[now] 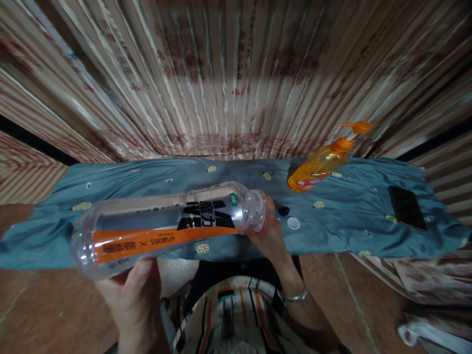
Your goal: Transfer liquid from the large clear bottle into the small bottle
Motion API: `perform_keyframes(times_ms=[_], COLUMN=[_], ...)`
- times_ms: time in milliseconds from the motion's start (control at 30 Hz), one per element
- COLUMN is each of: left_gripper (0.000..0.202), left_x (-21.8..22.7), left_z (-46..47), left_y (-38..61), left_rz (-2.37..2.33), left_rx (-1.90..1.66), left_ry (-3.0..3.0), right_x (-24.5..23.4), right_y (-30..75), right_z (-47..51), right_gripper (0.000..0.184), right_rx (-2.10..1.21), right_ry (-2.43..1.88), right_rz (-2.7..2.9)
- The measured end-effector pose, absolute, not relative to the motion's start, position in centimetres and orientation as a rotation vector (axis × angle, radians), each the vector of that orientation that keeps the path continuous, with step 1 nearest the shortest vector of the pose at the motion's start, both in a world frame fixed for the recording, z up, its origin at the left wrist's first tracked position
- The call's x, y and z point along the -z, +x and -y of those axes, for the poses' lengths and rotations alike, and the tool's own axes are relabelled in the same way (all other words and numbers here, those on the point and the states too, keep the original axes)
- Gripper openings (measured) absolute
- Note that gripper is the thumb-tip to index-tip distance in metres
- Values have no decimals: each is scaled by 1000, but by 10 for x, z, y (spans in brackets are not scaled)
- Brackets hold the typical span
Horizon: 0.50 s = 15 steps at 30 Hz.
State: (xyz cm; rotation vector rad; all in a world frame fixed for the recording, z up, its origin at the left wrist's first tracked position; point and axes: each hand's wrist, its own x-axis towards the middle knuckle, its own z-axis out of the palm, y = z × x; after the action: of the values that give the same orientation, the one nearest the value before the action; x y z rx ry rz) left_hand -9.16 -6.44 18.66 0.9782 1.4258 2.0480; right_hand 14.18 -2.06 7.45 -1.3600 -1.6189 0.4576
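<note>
A large clear plastic bottle (155, 221) with an orange and black label lies on its side in the air, held in front of me above the cloth. My left hand (136, 290) grips it from below near its base, thumb on the near side. Around its neck at the right end my right hand (269, 231) is closed, a silver bracelet on that wrist. Just right of this hand a white cap (293, 222) and a small black piece (283, 211) rest on the cloth. Whether the bottle's mouth is covered I cannot tell.
A blue-green cloth (236, 172) with a pineapple print covers the narrow table. Orange liquid fills part of a pump bottle (317, 167) at the back right. A dark phone (407, 207) lies at the far right. Pleated curtains (228, 78) hang behind.
</note>
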Motion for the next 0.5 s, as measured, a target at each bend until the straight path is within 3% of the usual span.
perform_keyframes(times_ms=[500], left_gripper=[50], left_x=[-186], left_z=[71], left_y=[-79], left_rz=[-1355], left_rx=[-2049], left_ry=[724], right_x=[-71], right_y=[141], right_z=[21], right_gripper=[89], right_rx=[-430], right_ry=[-1387], right_rz=[1605])
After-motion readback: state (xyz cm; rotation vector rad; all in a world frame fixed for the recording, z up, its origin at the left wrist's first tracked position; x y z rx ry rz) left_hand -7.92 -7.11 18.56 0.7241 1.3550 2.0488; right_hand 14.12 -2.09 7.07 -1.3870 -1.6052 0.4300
